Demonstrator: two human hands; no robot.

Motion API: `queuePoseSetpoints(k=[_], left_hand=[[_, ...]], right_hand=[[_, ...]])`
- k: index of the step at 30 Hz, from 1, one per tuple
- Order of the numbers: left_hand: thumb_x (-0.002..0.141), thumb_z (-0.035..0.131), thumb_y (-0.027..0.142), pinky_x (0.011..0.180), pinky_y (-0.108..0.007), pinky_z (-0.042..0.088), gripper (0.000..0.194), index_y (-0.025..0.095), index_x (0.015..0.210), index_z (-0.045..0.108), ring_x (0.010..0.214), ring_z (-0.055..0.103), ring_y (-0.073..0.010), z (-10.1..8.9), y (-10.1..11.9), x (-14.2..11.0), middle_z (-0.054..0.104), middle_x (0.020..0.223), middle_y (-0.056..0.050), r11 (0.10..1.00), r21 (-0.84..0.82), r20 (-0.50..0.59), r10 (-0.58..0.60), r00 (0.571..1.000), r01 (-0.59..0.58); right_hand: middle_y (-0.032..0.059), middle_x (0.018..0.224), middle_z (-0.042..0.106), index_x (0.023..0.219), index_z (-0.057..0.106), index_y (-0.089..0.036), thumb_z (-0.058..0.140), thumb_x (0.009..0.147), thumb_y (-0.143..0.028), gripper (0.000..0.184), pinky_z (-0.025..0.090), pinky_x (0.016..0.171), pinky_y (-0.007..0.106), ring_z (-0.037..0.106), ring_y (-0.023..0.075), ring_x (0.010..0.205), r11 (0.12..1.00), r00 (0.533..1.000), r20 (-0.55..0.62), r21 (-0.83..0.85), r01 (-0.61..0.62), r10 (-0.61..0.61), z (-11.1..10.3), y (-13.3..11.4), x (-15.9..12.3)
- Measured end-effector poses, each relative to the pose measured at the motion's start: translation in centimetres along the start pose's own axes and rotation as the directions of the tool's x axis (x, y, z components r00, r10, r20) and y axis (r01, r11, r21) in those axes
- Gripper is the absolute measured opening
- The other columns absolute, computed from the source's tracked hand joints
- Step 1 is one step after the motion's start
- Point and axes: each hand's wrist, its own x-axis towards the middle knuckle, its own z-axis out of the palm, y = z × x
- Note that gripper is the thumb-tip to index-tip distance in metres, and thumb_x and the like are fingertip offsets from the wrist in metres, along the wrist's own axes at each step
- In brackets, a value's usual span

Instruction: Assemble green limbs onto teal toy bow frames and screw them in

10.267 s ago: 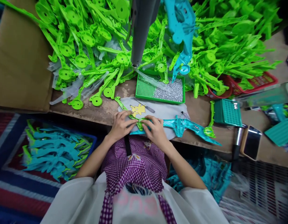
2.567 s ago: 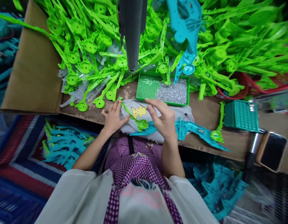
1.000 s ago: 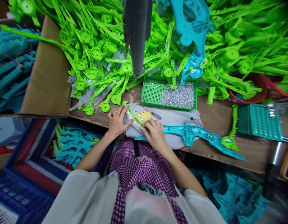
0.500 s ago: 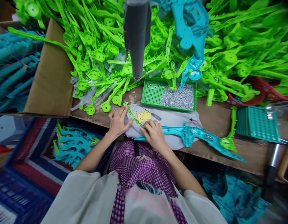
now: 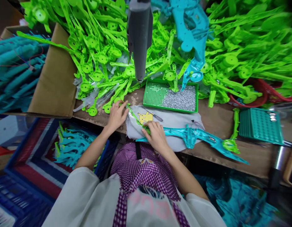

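My left hand (image 5: 117,114) lies on the bench with fingers spread flat, fingertips at the upper end of a thin green plastic arm (image 5: 134,116) and beside the loose green parts. My right hand (image 5: 154,137) is curled and presses down on the lower end of that green arm, where it meets a long teal plastic piece (image 5: 195,138). Both pieces lie on a grey cloth with a yellow cartoon print (image 5: 172,120). A small screwdriver (image 5: 155,116) rests on the cloth just beyond my right hand.
A green tray of small silver screws (image 5: 181,100) sits behind the cloth, under a hanging grey power tool (image 5: 139,37). A big heap of green parts (image 5: 231,53) fills the back. A cardboard box (image 5: 56,82) stands left, a blue crate of teal parts (image 5: 72,145) below, and teal trays (image 5: 260,125) right.
My left hand has slid up and left from the cloth's edge toward the loose green parts. My right hand stays pressed on the green arm. The view has shifted slightly.
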Motion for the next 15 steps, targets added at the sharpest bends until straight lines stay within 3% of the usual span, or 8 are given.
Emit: queuePoseSetpoints(k=[5,9,11,13,15], left_hand=[[0.101,0.038,0.048,0.101,-0.056,0.040,0.055,0.018,0.142,0.057,0.123,0.050,-0.0407,-1.0,0.6,1.2,0.054,0.139,-0.020,0.983,0.183,0.136,-0.021,0.990,-0.004],[0.098,0.045,0.046,0.102,-0.056,0.040,0.045,0.017,0.125,0.066,0.124,0.049,-0.0402,-1.7,0.2,1.9,0.054,0.137,-0.021,0.989,0.146,0.184,-0.003,0.983,-0.024],[0.094,0.054,0.046,0.105,-0.054,0.041,0.038,0.017,0.114,0.069,0.125,0.050,-0.0375,-2.1,-0.3,2.2,0.056,0.133,-0.019,1.000,0.017,0.158,-0.007,0.987,0.004],[0.087,0.064,0.047,0.103,-0.049,0.045,0.036,0.018,0.108,0.068,0.117,0.056,-0.0326,-2.3,-0.7,2.4,0.062,0.121,-0.016,0.971,-0.227,0.141,-0.048,0.989,0.079],[0.080,0.073,0.047,0.093,-0.043,0.051,0.039,0.020,0.106,0.066,0.099,0.064,-0.0261,-2.3,-0.7,2.4,0.068,0.103,-0.010,0.811,-0.541,0.178,-0.147,0.973,0.222]], right_hand=[[0.0108,0.122,0.069,0.120,0.064,-0.022,0.046,0.103,-0.043,0.032,0.040,0.089,0.039,0.056,0.0272,0.111,1.000,1.000,-0.005,-0.009,0.011,-0.011,0.3,0.3,-0.1],[0.0107,0.124,0.070,0.123,0.064,-0.022,0.047,0.103,-0.043,0.034,0.039,0.092,0.040,0.057,0.0270,0.115,0.999,1.000,-0.006,-0.029,0.014,-0.014,0.4,0.2,-0.2],[0.0099,0.122,0.071,0.123,0.064,-0.022,0.045,0.104,-0.042,0.033,0.038,0.092,0.040,0.058,0.0262,0.113,1.000,1.000,0.003,-0.015,0.021,-0.021,0.2,0.2,-0.3],[0.0089,0.121,0.072,0.123,0.063,-0.023,0.044,0.105,-0.042,0.032,0.038,0.092,0.039,0.059,0.0253,0.112,0.999,0.999,0.013,0.020,0.031,-0.031,-0.1,0.1,-0.5],[0.0081,0.121,0.072,0.122,0.062,-0.023,0.044,0.105,-0.042,0.032,0.038,0.092,0.039,0.060,0.0248,0.112,0.998,0.999,0.016,0.057,0.040,-0.041,-0.4,0.1,-0.6]])
